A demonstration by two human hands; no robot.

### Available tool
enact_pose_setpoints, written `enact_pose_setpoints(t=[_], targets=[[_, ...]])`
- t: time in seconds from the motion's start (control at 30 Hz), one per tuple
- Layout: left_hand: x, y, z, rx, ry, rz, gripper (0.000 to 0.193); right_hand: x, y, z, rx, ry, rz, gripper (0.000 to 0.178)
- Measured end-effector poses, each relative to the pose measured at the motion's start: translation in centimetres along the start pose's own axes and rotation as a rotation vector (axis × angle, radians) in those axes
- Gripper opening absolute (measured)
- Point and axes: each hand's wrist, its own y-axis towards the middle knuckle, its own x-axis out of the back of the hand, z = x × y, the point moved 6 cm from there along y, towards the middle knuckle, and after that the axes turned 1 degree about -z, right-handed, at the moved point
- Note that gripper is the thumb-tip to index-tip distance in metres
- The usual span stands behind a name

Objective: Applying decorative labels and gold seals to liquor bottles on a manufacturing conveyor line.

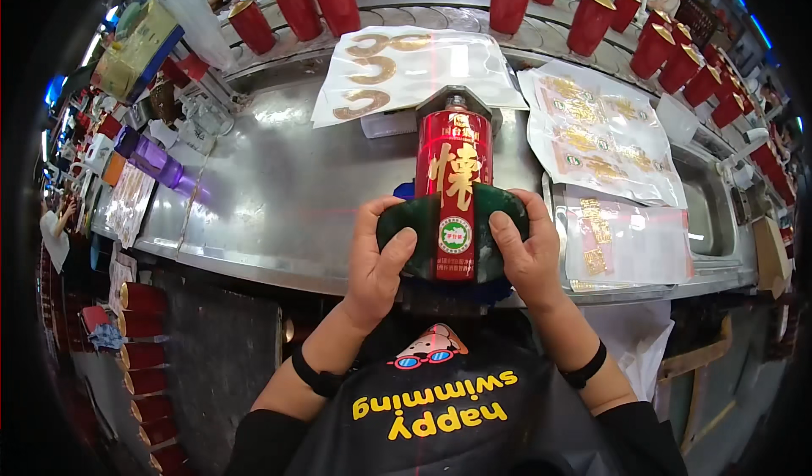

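Note:
A red bottle (454,142) with gold lettering and a round green-and-white label lies back on a stand, its neck inside a grey metal bracket (491,114). Across its lower half sits a dark green marbled pad (410,222); a red strip of the bottle shows down the middle, and I cannot tell whether the pad is one piece or two. My left hand (378,248) is closed on the pad's left end, thumb on top. Closed on the right end is my right hand (526,243), its thumb also on top. Blue material (461,292) peeks out underneath.
Behind the bottle, a white sheet (338,108) carries gold curved stickers. More gold-printed sheets (605,125) lie right, beside a metal sink (715,214). A purple water bottle (152,159) is at left on the steel table (271,197). Red gold-topped bottles (512,2) line a conveyor (423,7).

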Motion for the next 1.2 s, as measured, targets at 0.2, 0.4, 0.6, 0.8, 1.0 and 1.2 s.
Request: enact_pose_setpoints(t=[0.2,0.4,0.6,0.8,1.0,1.2], targets=[[1.9,-1.0,0.7,0.003,0.063,-0.062,0.033,1.7,-0.1,-0.6,-0.043,-0.106,-0.042,0.032],[4.0,0.7,0.1,-0.046,0.773,-0.037,0.044,0.9,2.0,3.1,0.093,-0.075,0.172,0.03],[-5.5,2.0,-6.7,-0.786,1.074,0.692,0.044,3.6,3.1,0.3,-0.098,0.212,-0.077,0.029],[-5.2,8.3,-5.6,-0.791,1.139,0.675,0.043,4.0,2.9,0.0,-0.105,0.104,-0.022,0.031],[-4.1,12.5,-5.0,-0.679,1.039,0.39,0.043,4.5,3.9,1.8,-0.002,-0.048,0.083,0.031],[-0.5,11.3,0.3,0.169,0.248,0.095,0.051,3.4,4.6,1.8,-0.068,0.032,0.201,0.03]])
